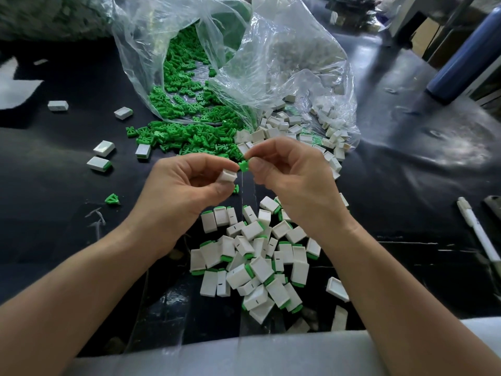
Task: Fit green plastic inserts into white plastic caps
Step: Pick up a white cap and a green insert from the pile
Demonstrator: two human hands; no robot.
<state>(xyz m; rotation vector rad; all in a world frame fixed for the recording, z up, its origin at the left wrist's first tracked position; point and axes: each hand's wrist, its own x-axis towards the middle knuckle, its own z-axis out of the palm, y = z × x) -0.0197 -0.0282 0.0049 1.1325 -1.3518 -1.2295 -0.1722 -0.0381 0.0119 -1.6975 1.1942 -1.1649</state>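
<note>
Insert point(243, 166), green: pinched in my right hand point(292, 180), above worktop point(406, 172), midway between its side edges. Cap point(227, 176), white: gripped in my left hand point(187, 188), just beside insert. I judge: square insert to cap's opening, press straight; tilted entry would likely jam.

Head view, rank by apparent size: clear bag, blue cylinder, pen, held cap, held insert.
1. Bag
2. Blue cylinder, top cut off by the frame
3. Pen
4-5. Cap and insert: both tiny and partly covered by fingers. The cap looks slightly bigger, but that's unsure.
</note>
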